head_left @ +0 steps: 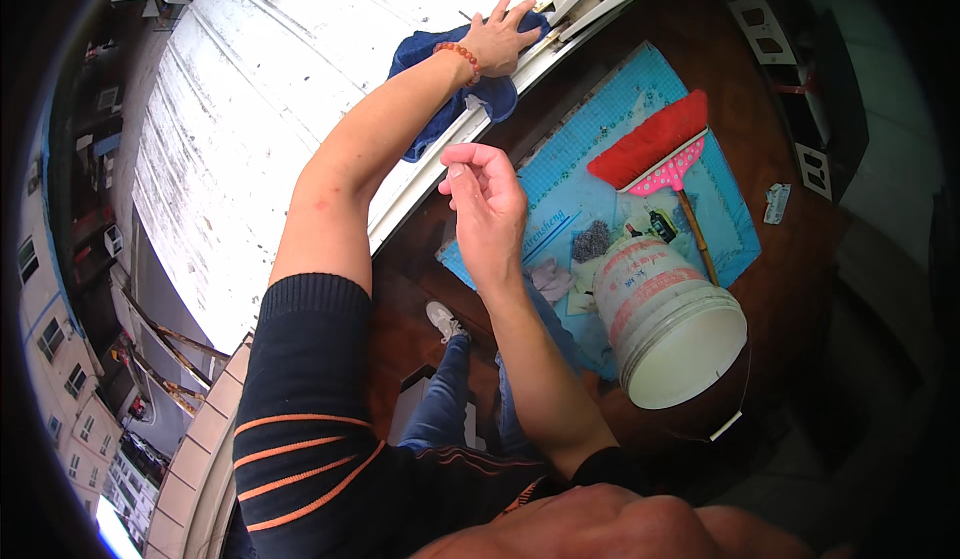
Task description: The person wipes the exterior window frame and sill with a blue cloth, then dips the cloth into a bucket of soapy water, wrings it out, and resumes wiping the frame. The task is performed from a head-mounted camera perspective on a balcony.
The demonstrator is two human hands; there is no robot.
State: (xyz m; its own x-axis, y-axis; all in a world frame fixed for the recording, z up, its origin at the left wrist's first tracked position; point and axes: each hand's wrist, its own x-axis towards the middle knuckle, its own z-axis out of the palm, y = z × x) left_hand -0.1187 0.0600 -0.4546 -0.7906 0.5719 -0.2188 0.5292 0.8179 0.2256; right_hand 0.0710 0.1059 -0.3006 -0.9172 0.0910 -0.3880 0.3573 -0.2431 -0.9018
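My left hand [500, 41], a beaded bracelet at its wrist, lies flat with fingers spread on a dark blue cloth [412, 52]. The cloth is bunched over the white window frame [408, 197] and the pale ridged metal surface [265, 69] outside it. Nearer to me, my right hand [487, 202] hovers beside the frame's inner edge. Its fingers are loosely curled in toward the thumb, and nothing shows in them. The underside of the left palm is hidden, as is much of the cloth beneath that hand and forearm.
On the floor to the right, a blue mat [560, 174] bears a red-bristled broom [655, 139], a dark scouring pad [592, 241] and a crumpled pale rag [550, 279]. A white bucket [650, 309] lies tipped toward me. Buildings and a street lie far below at left.
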